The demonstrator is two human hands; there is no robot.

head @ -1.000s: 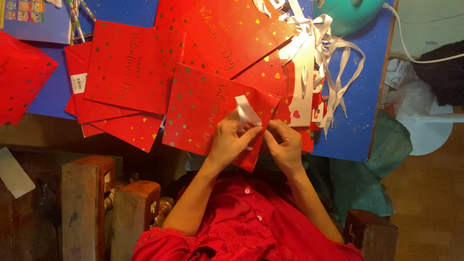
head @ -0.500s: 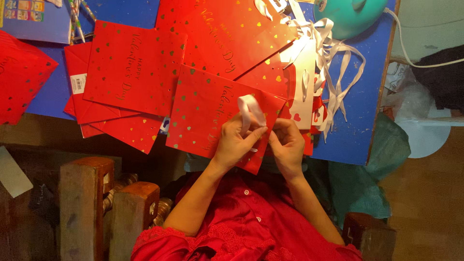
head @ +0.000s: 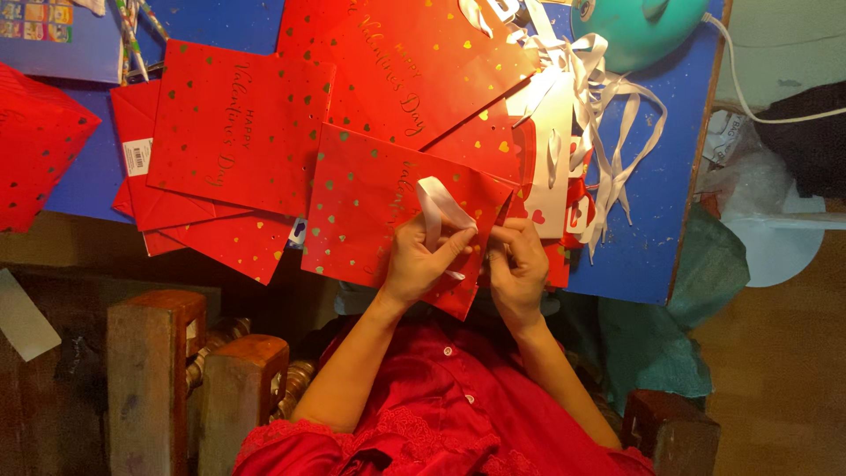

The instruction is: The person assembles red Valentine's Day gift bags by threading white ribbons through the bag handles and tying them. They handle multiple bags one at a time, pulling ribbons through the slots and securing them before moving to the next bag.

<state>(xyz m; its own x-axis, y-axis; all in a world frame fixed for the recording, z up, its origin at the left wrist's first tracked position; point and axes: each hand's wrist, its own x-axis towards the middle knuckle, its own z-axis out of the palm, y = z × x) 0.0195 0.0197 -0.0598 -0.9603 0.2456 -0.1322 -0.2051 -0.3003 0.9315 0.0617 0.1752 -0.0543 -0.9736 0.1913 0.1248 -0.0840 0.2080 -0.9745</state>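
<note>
Two hands, one white ribbon

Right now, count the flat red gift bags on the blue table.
At least 4: one under the hands, one upper left, one top centre, one at the left edge. More lie partly hidden beneath the stack.

A flat red paper gift bag sprinkled with small gold hearts lies at the near edge of the blue table, overlapping other red bags. A white satin ribbon arches in a loop over its right end, pinched at the bag's top edge
</note>
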